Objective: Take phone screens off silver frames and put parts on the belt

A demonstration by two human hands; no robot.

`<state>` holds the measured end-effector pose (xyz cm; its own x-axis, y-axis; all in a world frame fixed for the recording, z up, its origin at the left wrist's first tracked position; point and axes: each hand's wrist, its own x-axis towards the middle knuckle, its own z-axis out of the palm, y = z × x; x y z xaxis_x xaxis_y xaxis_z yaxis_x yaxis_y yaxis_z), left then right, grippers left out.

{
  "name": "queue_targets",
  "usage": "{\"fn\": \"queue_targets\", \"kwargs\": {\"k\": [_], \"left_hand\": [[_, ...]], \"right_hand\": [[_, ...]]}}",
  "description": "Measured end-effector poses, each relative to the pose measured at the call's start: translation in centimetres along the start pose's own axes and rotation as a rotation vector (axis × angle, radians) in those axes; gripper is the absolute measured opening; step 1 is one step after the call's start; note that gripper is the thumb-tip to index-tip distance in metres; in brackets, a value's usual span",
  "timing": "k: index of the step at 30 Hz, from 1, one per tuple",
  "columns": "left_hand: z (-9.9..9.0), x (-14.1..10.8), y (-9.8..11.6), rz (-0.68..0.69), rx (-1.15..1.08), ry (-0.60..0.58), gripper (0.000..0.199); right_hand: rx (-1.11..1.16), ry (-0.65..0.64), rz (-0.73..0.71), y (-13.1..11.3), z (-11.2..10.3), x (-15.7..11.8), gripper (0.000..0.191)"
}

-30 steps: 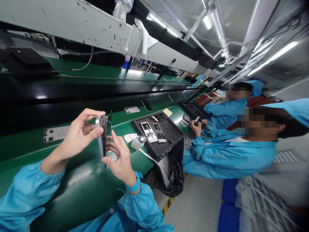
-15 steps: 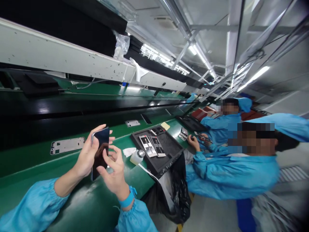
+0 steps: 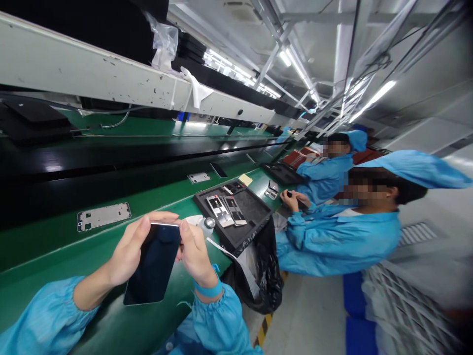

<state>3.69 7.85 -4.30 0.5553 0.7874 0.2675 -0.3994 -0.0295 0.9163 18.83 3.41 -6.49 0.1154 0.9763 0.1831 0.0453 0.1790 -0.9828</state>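
Both my hands hold a smartphone (image 3: 152,264) with its dark glass face toward me and a silver edge along its top. My left hand (image 3: 129,245) grips the left side, and my right hand (image 3: 195,250), with a blue wristband (image 3: 209,290) at its wrist, grips the right side. Just beyond the phone, on the green conveyor belt (image 3: 99,251), lies a bare metal phone frame (image 3: 104,217). A white cloth (image 3: 192,219) sits partly hidden behind my right hand.
A black tray (image 3: 249,209) holding phones (image 3: 219,211) lies on the belt beside a bottle with a metal cap (image 3: 205,227). A black bag (image 3: 268,281) hangs below the belt edge. Two co-workers in blue smocks (image 3: 340,241) sit to the right. A white rail (image 3: 92,74) runs overhead.
The phone has turned from edge-on to its glass facing me, and it now sits lower between my hands. My head view has also shifted.
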Motion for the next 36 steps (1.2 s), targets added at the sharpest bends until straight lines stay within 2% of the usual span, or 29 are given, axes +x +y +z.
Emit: {"fn": "queue_targets", "kwargs": {"k": [4, 7, 11, 13, 16, 18, 20, 23, 25, 27, 32, 36], "left_hand": [[0.0, -0.6, -0.3, 0.003, 0.058, -0.012, 0.059], [0.0, -0.7, -0.8, 0.070, 0.183, 0.065, 0.052], [-0.1, -0.1, -1.3, 0.169, 0.291, 0.128, 0.046], [-0.2, 0.3, -1.4, 0.169, 0.285, 0.128, 0.047], [-0.3, 0.8, -1.4, 0.096, 0.234, 0.083, 0.050], [-0.5, 1.2, -1.4, 0.065, 0.171, 0.094, 0.049], [-1.0, 1.7, -1.1, 0.049, 0.045, 0.181, 0.048], [-2.1, 2.5, -0.2, 0.007, -0.206, 0.350, 0.047], [-2.7, 2.9, 0.5, -0.014, -0.307, 0.424, 0.045], [-3.1, 3.1, 0.9, -0.030, -0.342, 0.458, 0.042], [-2.8, 3.2, 0.4, 0.006, -0.356, 0.506, 0.039], [-2.4, 3.2, -0.2, 0.070, -0.353, 0.560, 0.038]], "right_hand": [[-0.062, -0.059, -0.042, -1.4, -0.3, -0.7, 0.079], [-0.065, -0.026, -0.061, -2.1, 0.0, -0.2, 0.071], [-0.064, 0.119, -0.129, -1.0, 0.8, 0.9, 0.072], [-0.009, 0.107, -0.094, 0.2, 0.8, 1.2, 0.075], [0.056, 0.036, 0.012, 2.0, 0.3, 1.3, 0.080], [0.091, 0.032, 0.021, 2.6, 0.0, 1.1, 0.077], [0.100, -0.013, -0.017, 2.9, -0.1, 0.6, 0.073], [-0.021, -0.215, -0.054, 2.8, 0.1, -0.7, 0.070], [-0.084, -0.339, -0.045, 2.8, 0.2, -1.5, 0.069], [-0.086, -0.400, -0.020, 3.2, 0.2, -1.9, 0.070], [0.043, -0.388, 0.084, 4.9, 0.7, -1.5, 0.076], [0.081, -0.335, 0.087, 5.8, 1.6, -1.2, 0.079]]}}
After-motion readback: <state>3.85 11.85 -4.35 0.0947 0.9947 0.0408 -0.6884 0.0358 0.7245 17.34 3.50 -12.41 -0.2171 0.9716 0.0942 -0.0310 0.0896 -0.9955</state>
